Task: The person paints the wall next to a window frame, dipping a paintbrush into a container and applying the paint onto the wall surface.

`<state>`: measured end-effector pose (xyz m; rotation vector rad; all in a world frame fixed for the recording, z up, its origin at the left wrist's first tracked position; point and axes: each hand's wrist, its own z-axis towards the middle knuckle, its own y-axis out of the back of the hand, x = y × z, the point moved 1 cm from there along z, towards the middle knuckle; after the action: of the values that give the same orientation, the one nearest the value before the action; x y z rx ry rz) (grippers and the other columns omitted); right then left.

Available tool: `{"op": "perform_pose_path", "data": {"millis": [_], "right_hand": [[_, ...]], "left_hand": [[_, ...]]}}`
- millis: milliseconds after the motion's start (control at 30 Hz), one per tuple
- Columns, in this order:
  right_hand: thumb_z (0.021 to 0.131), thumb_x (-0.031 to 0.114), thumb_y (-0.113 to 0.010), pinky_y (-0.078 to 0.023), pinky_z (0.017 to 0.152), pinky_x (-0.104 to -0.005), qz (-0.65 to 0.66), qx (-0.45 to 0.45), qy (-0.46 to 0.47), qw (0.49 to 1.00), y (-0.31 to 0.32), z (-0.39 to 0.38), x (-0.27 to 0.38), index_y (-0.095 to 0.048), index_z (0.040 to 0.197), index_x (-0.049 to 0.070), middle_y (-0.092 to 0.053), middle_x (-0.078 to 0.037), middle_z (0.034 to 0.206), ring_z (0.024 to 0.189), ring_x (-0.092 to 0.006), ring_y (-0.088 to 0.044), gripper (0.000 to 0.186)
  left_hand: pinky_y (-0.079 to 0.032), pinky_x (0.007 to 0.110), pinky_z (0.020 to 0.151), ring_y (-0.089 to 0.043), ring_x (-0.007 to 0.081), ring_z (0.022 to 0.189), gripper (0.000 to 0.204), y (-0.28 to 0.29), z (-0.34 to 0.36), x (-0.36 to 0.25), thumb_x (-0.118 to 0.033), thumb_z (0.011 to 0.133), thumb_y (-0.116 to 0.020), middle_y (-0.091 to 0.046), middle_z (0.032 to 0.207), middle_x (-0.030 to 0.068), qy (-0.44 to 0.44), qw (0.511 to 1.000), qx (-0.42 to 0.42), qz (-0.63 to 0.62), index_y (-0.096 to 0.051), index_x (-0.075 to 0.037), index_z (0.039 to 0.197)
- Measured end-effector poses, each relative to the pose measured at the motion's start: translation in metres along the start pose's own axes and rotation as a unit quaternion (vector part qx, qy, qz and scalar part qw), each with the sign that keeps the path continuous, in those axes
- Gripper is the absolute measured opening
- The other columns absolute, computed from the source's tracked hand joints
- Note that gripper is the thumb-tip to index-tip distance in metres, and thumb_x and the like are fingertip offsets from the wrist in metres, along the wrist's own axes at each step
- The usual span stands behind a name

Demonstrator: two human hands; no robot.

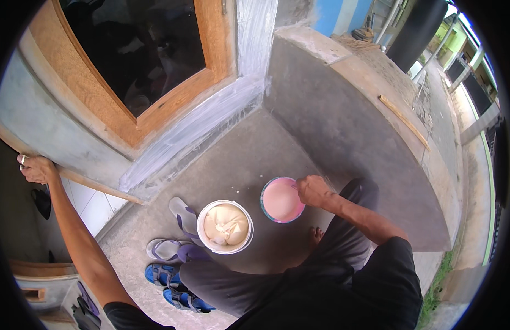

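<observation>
Hands apart: left hand (37, 169) against a wall edge (95, 185), grip unclear to me; right hand (314, 191) curled at the bucket (276, 221) just left of it, apparently stirring pink mix (281, 201); this calls for steady turns.

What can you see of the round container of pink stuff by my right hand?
The round, open-topped container stands upright on the grey floor, right of the white bucket and apart from it. It looks like plastic, with a teal outer rim and pink inner wall. Pale pink, paint-like material lies inside. Your right hand is at its right side; contact is unclear.
</observation>
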<state>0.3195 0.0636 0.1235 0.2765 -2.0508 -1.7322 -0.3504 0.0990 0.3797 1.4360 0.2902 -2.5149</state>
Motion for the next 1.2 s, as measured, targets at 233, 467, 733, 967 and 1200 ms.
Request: {"op": "perform_pose_path", "data": {"millis": [233,467,733,967,1200], "right_hand": [[0.077,0.009,-0.060,-0.053,0.060,-0.0500,-0.011,-0.049,0.027,0.998,0.001,-0.019,0.011,-0.064,0.078,-0.001,-0.065,-0.023,0.070,0.064,-0.0427,-0.064,0.011],[0.075,0.009,-0.062,-0.052,0.062,-0.0498,0.102,0.010,0.041,0.994,-0.001,-0.028,0.036,-0.064,0.075,-0.001,-0.064,-0.023,0.069,0.067,-0.0417,-0.065,0.010],[0.074,0.012,-0.065,-0.052,0.063,-0.0474,0.260,0.046,0.011,0.964,0.008,-0.009,0.019,-0.069,0.077,0.000,-0.064,-0.022,0.068,0.068,-0.0405,-0.065,0.013],[0.075,0.008,-0.060,-0.053,0.065,-0.0495,0.054,-0.009,0.001,0.999,0.011,-0.009,0.002,-0.064,0.077,-0.002,-0.065,-0.024,0.072,0.070,-0.0432,-0.065,0.011],[0.079,0.006,-0.054,-0.053,0.066,-0.0505,0.005,-0.041,0.052,0.998,0.003,-0.017,-0.011,-0.063,0.091,-0.002,-0.066,-0.022,0.077,0.070,-0.0423,-0.065,0.017]], "left_hand": [[-0.039,0.050,0.101,-0.053,0.0405,0.118,0.078,0.007,-0.014,-0.013,-0.063,0.089,-0.038,-0.059,0.122,0.0270,0.013,1.000,0.016,-0.012,-0.062,0.005,0.119],[-0.042,0.050,0.097,-0.058,0.0421,0.111,0.075,0.005,-0.008,-0.009,-0.061,0.090,-0.038,-0.065,0.113,0.0268,0.007,1.000,0.016,0.001,-0.065,0.006,0.113],[-0.043,0.051,0.096,-0.059,0.0428,0.109,0.076,-0.002,-0.001,-0.002,-0.058,0.091,-0.037,-0.065,0.110,0.0290,-0.015,1.000,-0.007,0.014,-0.065,0.010,0.110],[-0.045,0.052,0.093,-0.060,0.0440,0.105,0.076,-0.005,0.003,0.005,-0.058,0.089,-0.038,-0.065,0.108,0.0302,-0.011,1.000,-0.002,0.015,-0.066,0.011,0.107],[-0.044,0.051,0.093,-0.060,0.0438,0.104,0.074,-0.004,0.012,0.009,-0.055,0.089,-0.038,-0.066,0.106,0.0301,-0.023,1.000,0.013,0.010,-0.066,0.012,0.106]]}}
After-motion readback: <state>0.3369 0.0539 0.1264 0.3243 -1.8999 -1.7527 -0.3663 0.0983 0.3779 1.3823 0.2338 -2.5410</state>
